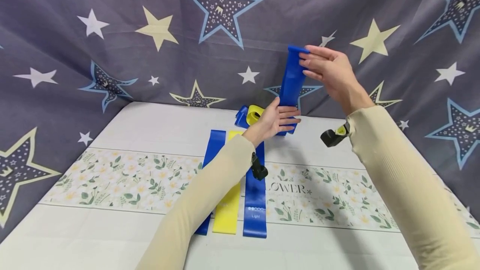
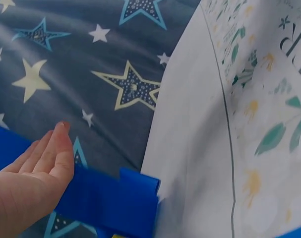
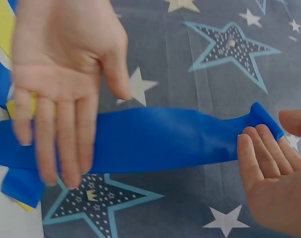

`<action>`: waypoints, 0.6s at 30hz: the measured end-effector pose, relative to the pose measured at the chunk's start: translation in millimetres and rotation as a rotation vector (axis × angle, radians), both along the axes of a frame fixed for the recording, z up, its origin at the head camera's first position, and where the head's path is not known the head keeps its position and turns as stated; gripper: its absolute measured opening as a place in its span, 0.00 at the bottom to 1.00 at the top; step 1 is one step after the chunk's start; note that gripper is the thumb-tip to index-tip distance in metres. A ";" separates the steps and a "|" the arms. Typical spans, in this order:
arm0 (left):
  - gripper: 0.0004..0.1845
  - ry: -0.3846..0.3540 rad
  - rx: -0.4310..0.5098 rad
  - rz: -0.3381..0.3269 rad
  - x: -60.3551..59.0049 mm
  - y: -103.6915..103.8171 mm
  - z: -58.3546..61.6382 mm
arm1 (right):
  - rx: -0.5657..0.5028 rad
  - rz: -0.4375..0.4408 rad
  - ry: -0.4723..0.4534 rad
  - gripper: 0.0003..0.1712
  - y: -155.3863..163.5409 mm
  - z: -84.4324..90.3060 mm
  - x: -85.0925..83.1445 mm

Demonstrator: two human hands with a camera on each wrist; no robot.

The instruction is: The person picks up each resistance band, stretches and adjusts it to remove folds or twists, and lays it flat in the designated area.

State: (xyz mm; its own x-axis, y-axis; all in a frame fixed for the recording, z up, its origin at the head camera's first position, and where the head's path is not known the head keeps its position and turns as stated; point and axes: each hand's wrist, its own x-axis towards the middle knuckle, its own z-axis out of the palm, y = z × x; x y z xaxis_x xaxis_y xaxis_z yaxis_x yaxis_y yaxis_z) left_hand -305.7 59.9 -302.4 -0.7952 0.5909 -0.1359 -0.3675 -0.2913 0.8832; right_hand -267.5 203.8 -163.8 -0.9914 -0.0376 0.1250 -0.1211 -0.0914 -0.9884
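1. Head: blue band rises behind the left hand, fingers straight; right hand, fingers straight, touches its top. Flat blue strip reads "Light"; tablecloth, "LOWER".
2. Left wrist: tablecloth lettering cut off.
3. Right wrist: right thumb off the band.

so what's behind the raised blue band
In the head view, starry fabric, including a blue-edged star whose points show either side of the blue band; the band hides its middle.

A raised blue band obstructs; free room lies leftward.
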 end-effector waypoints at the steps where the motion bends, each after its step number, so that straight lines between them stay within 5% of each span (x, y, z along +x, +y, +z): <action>1: 0.38 -0.012 0.008 0.013 -1.8 -2.1 -0.3 | -0.006 0.012 0.005 0.32 0.1 -2.8 2.7; 8: 0.39 -0.092 0.061 0.064 -8.4 -12.0 -5.1 | -0.057 0.089 0.014 0.29 1.7 -27.7 31.1; 12: 0.37 -0.098 0.061 0.082 -10.0 -13.2 -6.2 | -0.126 0.137 -0.028 0.14 1.1 -41.7 48.8; 18: 0.22 -0.085 0.039 0.157 -14.4 -15.3 -5.6 | -0.138 0.151 -0.126 0.08 -1.8 -63.4 70.8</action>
